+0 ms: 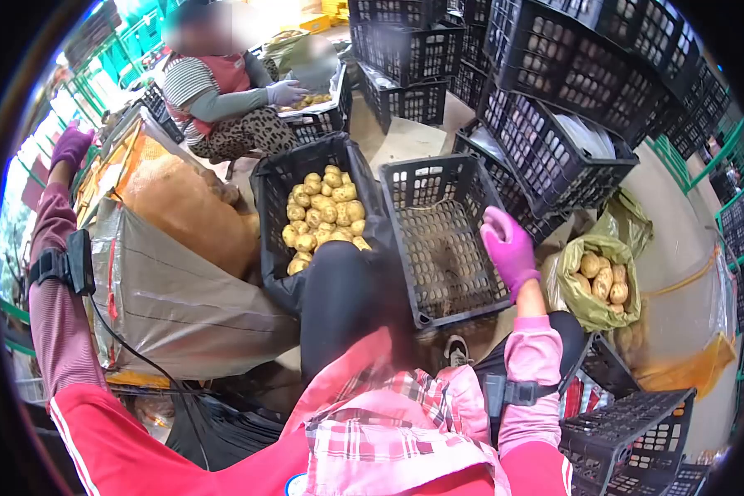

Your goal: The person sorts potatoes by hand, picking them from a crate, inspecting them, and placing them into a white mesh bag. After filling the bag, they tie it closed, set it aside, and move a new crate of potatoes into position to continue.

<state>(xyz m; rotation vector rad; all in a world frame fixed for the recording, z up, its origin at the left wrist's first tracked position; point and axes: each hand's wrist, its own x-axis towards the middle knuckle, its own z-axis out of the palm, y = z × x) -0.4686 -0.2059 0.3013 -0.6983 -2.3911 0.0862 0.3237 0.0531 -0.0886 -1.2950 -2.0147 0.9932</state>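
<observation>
Two gloved hands, well apart: the left raised near a large sack, the right at the right rim of a mesh crate (whether either grips anything cannot be told). Potatoes, heaped in the lined crate alongside; others in a green bag.

Right gloved hand positioned at the right rim of a black crate; contact unconfirmed. Left gloved hand raised near an orange sack. Potatoes observed in the adjacent lined crate and an open green bag.
</observation>
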